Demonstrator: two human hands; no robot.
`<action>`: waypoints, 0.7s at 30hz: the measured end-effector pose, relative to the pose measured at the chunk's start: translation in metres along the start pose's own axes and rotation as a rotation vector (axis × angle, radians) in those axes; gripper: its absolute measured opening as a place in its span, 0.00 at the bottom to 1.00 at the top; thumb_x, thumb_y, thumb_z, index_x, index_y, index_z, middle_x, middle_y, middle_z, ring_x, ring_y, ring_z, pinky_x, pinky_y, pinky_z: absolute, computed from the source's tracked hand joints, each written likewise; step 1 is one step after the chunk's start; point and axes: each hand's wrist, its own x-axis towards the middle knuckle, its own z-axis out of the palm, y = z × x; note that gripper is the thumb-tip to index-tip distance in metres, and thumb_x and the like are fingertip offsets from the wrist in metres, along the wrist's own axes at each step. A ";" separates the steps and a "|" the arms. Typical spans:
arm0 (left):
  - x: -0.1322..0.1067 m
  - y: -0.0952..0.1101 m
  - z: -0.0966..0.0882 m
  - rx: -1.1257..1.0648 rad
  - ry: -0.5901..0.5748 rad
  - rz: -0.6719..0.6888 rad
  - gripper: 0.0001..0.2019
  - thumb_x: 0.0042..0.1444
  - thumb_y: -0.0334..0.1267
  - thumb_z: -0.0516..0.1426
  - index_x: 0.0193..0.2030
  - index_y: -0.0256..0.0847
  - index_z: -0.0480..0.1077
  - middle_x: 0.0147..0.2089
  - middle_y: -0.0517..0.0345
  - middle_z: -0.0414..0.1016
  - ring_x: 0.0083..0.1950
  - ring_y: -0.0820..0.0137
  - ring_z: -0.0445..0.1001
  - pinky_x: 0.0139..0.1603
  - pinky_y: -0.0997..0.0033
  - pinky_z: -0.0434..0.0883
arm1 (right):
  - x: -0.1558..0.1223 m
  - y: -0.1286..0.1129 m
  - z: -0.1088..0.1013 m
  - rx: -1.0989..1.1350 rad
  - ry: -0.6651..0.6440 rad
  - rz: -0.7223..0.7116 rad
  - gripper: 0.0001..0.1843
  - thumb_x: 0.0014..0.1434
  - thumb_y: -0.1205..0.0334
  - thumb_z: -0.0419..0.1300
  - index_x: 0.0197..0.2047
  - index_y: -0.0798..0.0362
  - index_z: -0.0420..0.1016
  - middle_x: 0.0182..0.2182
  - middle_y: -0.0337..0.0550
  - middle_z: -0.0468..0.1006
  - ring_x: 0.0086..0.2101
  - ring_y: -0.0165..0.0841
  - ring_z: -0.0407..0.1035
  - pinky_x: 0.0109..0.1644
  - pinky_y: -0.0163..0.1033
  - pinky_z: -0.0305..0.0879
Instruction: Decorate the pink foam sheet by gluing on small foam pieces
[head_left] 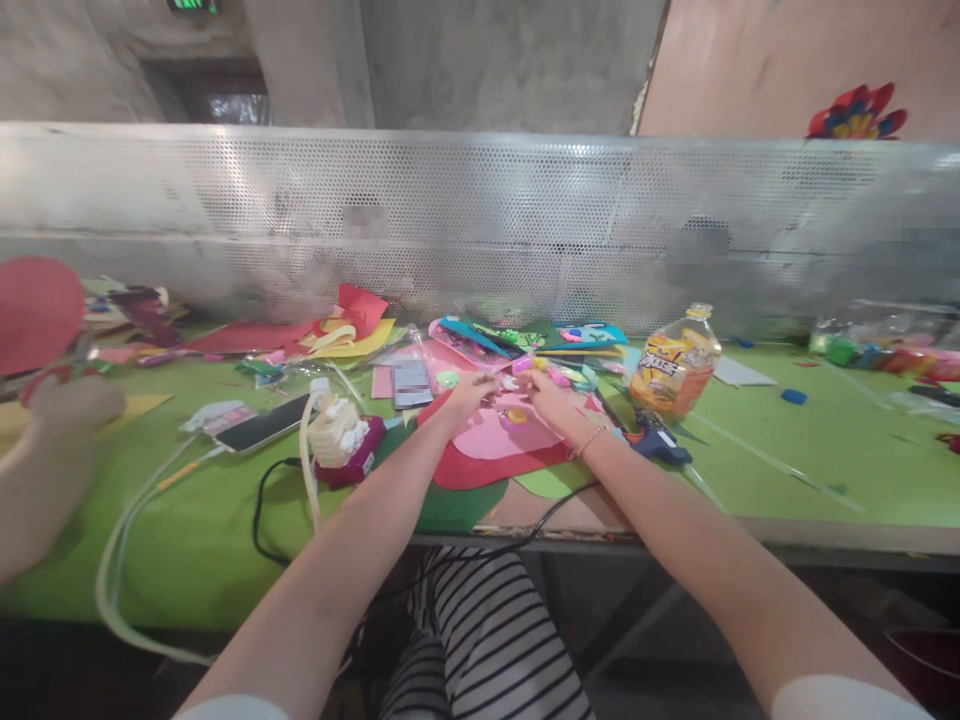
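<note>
Both my arms reach out over the green table point(787, 470). My left hand point(469, 392) and my right hand point(546, 398) meet above a pink foam sheet point(502, 438) that lies on a red sheet point(465, 470). The fingers of both hands are curled in a pinch around small craft pieces, among them a pink bit point(522, 365), too small to name. A little yellow-and-pink piece point(516, 416) lies on the pink sheet just below the hands.
A blue glue gun point(660, 445) and an orange drink bottle point(675, 365) stand right of my hands. A phone point(262, 424), a cream-and-magenta felt item point(345, 440), tubing and a black cable lie left. Another person's arm point(37, 470) enters at far left. A perforated metal screen point(480, 220) backs the table.
</note>
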 end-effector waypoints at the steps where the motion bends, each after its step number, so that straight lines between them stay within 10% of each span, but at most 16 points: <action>1: 0.000 0.000 0.000 0.026 -0.015 0.011 0.13 0.37 0.42 0.66 0.26 0.36 0.71 0.23 0.59 0.72 0.23 0.78 0.68 0.25 0.78 0.64 | 0.001 0.000 -0.001 0.002 0.031 0.004 0.14 0.54 0.73 0.49 0.41 0.54 0.71 0.40 0.46 0.78 0.38 0.31 0.72 0.41 0.38 0.69; 10: -0.005 0.004 0.007 0.047 -0.224 0.041 0.20 0.38 0.49 0.66 0.33 0.35 0.74 0.27 0.54 0.76 0.25 0.76 0.72 0.29 0.75 0.71 | 0.003 -0.005 -0.002 -0.157 0.078 -0.054 0.08 0.53 0.66 0.57 0.36 0.56 0.76 0.33 0.48 0.79 0.34 0.35 0.72 0.42 0.41 0.67; 21: -0.005 0.006 0.009 -0.151 -0.154 -0.038 0.21 0.35 0.43 0.69 0.33 0.33 0.71 0.29 0.54 0.77 0.31 0.73 0.76 0.44 0.67 0.73 | 0.001 -0.010 -0.001 -0.163 0.080 -0.214 0.11 0.55 0.66 0.57 0.38 0.53 0.80 0.40 0.49 0.79 0.42 0.38 0.71 0.52 0.45 0.65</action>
